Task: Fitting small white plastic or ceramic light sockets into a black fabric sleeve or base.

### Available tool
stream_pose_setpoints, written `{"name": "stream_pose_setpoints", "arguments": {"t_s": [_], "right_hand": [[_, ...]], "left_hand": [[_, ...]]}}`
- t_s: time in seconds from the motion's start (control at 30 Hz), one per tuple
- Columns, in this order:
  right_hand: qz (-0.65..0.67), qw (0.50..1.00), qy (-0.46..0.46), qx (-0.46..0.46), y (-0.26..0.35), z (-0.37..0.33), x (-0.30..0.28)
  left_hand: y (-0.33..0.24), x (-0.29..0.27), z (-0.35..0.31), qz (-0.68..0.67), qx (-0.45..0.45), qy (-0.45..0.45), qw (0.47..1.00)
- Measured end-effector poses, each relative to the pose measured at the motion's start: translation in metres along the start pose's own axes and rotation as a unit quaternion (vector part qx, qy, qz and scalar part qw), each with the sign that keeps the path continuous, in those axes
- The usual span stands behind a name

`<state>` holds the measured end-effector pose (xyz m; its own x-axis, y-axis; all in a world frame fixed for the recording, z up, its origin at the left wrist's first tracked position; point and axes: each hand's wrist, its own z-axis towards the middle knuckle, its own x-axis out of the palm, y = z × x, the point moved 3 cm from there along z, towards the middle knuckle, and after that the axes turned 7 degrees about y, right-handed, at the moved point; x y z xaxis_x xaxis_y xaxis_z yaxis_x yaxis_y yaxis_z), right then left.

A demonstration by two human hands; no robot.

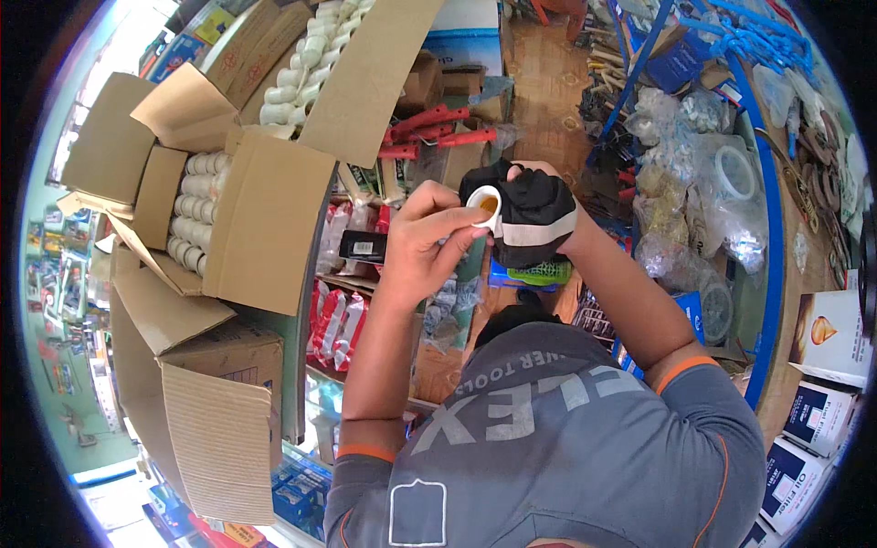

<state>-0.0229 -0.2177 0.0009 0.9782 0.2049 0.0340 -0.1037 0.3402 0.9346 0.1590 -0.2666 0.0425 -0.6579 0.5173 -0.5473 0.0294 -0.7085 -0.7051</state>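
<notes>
My left hand (pixel 427 236) pinches the rim of a short white pipe fitting (pixel 481 200) between thumb and fingers. Its round mouth faces up, and the inside looks orange-brown. Bunched black cloth (pixel 539 203) with a pale grey band lies against the fitting's right side. Around that cloth my right hand (pixel 575 233) is closed, with most of its fingers hidden behind the folds. The cloth touches the fitting, though I cannot tell whether the right fingers also grip the fitting through it. Both hands are held up in front of my chest.
At left, an open cardboard box (pixel 269 233) holds rows of white fittings (pixel 199 196); another box behind holds more (pixel 311 68). Red-handled tools (pixel 438 128) lie beyond my hands. A blue-framed rack (pixel 766 274) with bagged goods (pixel 694 173) lines the right side. Tiled floor (pixel 548 82) runs between.
</notes>
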Motion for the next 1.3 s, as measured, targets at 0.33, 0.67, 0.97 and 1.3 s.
{"name": "stream_pose_setpoints", "arguments": {"t_s": [0.33,0.67,0.97,1.3], "right_hand": [[-0.001,0.983,0.089,0.163,-0.027,-0.015,-0.022],[-0.062,0.99,0.02,0.126,-0.07,-0.009,-0.049],[-0.018,0.949,0.229,0.216,-0.124,-0.002,0.026],[0.326,0.874,0.18,0.312,-0.21,-0.069,0.051]], "left_hand": [[0.045,-0.022,-0.033,-0.092,-0.112,-0.204,0.968],[0.056,0.004,-0.076,-0.105,-0.229,-0.194,0.948],[0.067,-0.01,-0.119,-0.063,-0.237,-0.249,0.937],[0.068,0.015,-0.185,-0.067,-0.323,-0.277,0.902]]}}
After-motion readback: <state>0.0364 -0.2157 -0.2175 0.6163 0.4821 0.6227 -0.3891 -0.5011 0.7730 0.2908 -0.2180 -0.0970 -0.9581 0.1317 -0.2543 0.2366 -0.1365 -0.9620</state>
